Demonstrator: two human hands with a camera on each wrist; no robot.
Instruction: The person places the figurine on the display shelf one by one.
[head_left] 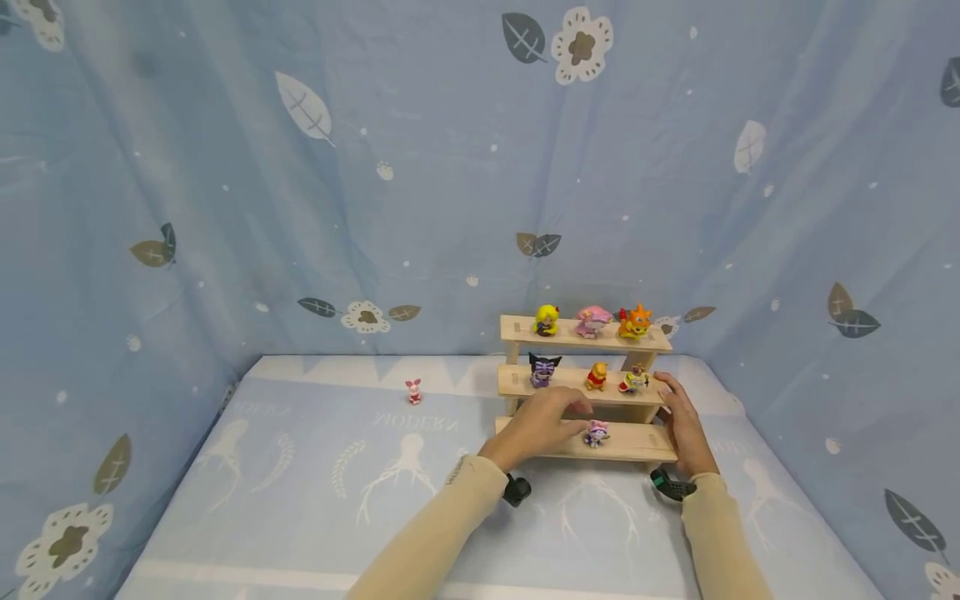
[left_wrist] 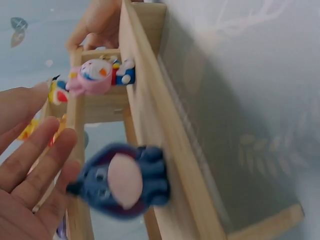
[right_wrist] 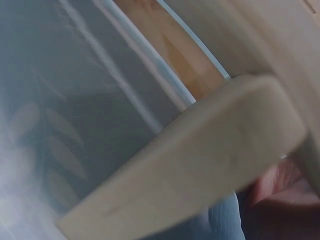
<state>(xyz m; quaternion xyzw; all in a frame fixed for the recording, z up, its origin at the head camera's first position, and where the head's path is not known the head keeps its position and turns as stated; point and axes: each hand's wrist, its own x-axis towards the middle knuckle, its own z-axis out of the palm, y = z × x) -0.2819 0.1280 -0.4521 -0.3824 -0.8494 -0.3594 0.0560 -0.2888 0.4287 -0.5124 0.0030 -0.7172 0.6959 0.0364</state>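
Observation:
A three-tier wooden display stand (head_left: 517,379) holds small figurines. Over its bottom tier is my left hand (head_left: 542,427), its fingers loosely extended and holding nothing. Close by those fingers, a blue donkey figurine (left_wrist: 120,181) stands on the bottom tier; in the head view the hand hides it. Just right of the hand stands a figurine in a pink hood (head_left: 597,433), also seen in the left wrist view. At the stand's right end, my right hand (head_left: 686,421) grips the side by the middle tier. Wood fills much of the right wrist view, with only part of that hand visible.
On the middle tier are a black-eared purple figurine (head_left: 543,371), a yellow bear in red (head_left: 596,377) and a yellow-and-white figurine (head_left: 633,380). Yellow-haired (head_left: 547,321), pink (head_left: 593,322) and orange (head_left: 635,322) ones line the top. A piglet figurine (head_left: 414,392) stands left on the table.

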